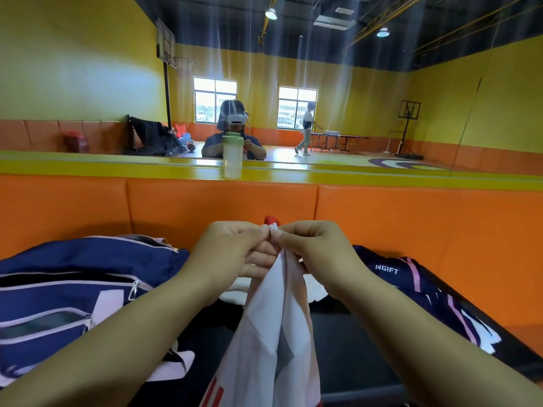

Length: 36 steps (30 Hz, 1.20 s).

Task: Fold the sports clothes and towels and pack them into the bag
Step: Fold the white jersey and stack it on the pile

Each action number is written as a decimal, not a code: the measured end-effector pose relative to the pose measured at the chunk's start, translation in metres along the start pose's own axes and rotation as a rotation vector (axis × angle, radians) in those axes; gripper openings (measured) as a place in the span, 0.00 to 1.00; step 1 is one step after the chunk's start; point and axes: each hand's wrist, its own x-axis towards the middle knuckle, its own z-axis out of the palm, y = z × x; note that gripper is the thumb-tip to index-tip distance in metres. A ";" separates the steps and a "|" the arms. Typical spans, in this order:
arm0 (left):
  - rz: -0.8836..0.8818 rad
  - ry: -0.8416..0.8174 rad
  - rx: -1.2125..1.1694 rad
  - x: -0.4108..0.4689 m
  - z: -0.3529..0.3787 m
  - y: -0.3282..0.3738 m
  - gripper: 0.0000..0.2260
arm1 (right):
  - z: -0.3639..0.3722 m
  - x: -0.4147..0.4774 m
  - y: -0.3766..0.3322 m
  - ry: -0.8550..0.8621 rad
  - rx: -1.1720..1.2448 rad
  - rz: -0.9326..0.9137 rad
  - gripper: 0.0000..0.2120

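white shirt (273,324) — pinched between both hands

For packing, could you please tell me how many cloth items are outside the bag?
3: white shirt held up centre, white towel behind it, navy garment at right. More may be hidden.

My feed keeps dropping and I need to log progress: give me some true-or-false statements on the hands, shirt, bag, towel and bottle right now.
1. The left hand and right hand both pinch the shirt at its top. True.
2. The shirt lies folded inside the bag. False: it hangs from the hands, and the bag sits to their left.
3. The bottle stands on the ledge. True.
4. The navy garment lies left of the hands. False: it lies to their right.
5. A towel lies behind the shirt. True.
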 end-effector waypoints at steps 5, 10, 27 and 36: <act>-0.068 -0.181 0.048 0.001 -0.008 -0.001 0.11 | -0.009 -0.002 0.003 -0.016 -0.009 -0.037 0.06; 0.145 -0.131 0.253 0.005 -0.011 -0.006 0.07 | -0.027 -0.006 0.007 -0.051 0.011 -0.031 0.07; 0.448 -0.270 0.418 0.003 0.035 0.010 0.16 | -0.074 -0.057 -0.014 -0.055 -0.002 -0.180 0.05; 0.421 -0.179 0.378 0.001 0.040 0.038 0.13 | -0.064 -0.094 0.012 -0.034 -0.331 -0.113 0.32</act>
